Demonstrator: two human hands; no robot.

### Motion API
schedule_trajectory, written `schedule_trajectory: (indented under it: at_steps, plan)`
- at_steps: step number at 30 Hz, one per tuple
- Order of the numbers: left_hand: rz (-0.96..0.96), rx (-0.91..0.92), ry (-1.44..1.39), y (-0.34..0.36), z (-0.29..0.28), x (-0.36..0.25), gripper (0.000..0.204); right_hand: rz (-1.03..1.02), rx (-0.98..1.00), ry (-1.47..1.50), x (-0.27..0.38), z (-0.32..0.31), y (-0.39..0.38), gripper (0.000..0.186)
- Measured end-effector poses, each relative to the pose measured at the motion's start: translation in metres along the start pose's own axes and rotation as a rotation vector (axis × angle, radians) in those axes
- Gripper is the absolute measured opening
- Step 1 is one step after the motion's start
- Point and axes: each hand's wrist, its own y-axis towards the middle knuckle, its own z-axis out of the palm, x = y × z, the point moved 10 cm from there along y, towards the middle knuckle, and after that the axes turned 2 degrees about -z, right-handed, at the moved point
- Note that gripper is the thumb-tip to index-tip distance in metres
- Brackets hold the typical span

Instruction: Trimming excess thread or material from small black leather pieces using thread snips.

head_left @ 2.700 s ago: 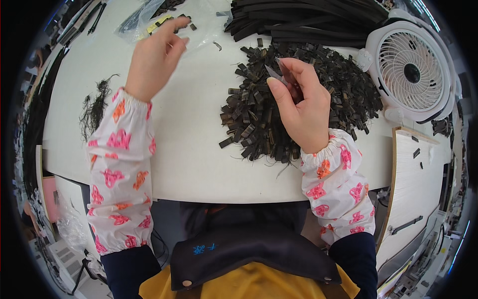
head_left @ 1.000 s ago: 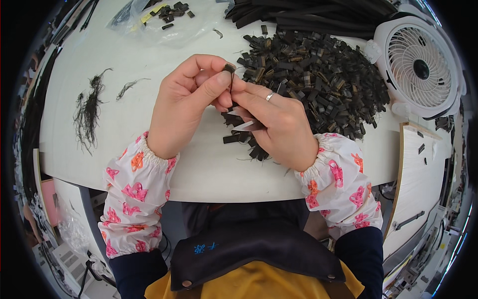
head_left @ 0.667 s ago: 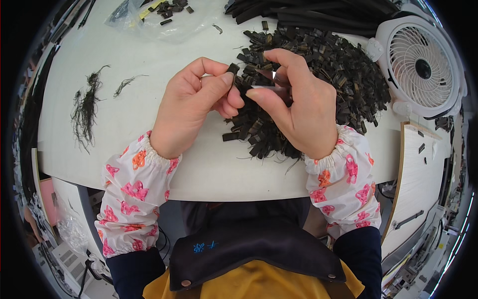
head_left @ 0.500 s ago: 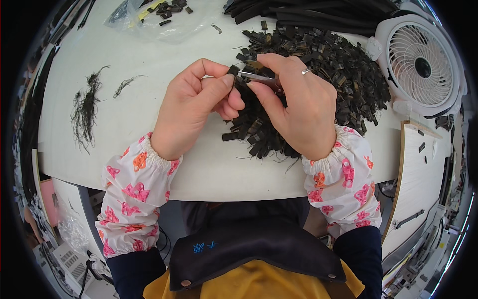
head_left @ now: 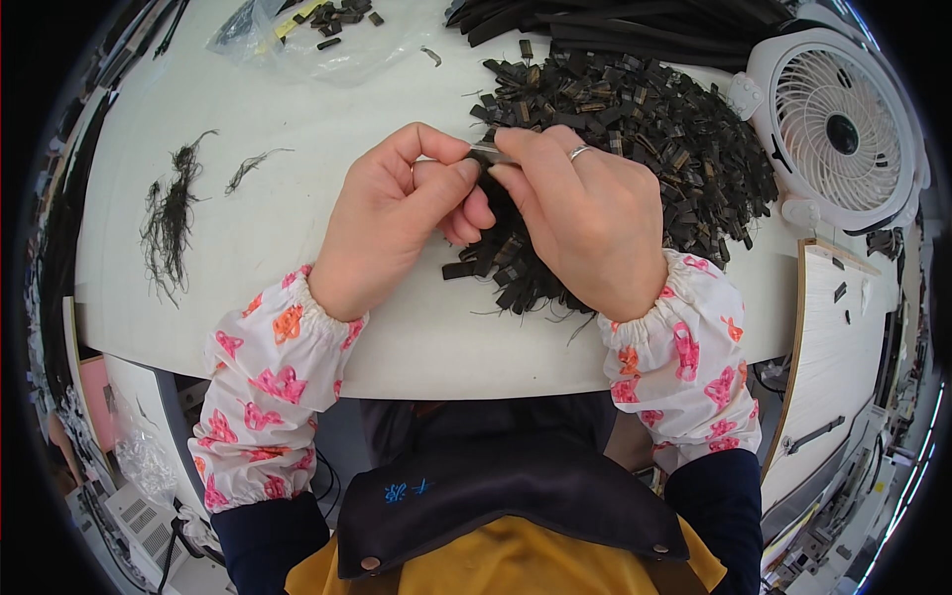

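While my left hand point(head_left: 397, 223) is still pinching a dark piece point(head_left: 483, 171), my right hand point(head_left: 585, 213), off the pile point(head_left: 635, 119) now, is gripping a thin metal tool point(head_left: 493, 151) against it.

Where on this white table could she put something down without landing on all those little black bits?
The widest bare patch of the white table lies between the black thread tuft and her left hand. A strip along the near edge, under her wrists, is bare too. The right half is crowded: the pile of black pieces runs up to the white fan, and a clear bag fills the far left.
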Motion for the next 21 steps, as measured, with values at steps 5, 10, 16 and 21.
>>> schedule_trajectory:
  at_steps: [5, 10, 16, 21]
  plan:
    - [-0.063, 0.089, -0.042, 0.002, -0.002, 0.005, 0.011, 0.162, -0.022, 0.342, -0.019, 0.0, -0.001, 0.03]
    - [-0.18, 0.292, -0.122, 0.002, 0.008, 0.014, 0.013, 0.084, 0.102, 0.555, -0.018, 0.008, 0.003, 0.036]
    - [-0.169, 0.288, 0.001, -0.002, 0.016, 0.011, 0.015, 0.038, 0.06, 0.555, -0.018, 0.009, -0.001, 0.026]
    - [-0.046, 0.168, 0.054, 0.001, 0.006, 0.005, 0.019, 0.233, 0.018, 0.402, -0.028, -0.001, 0.001, 0.022]
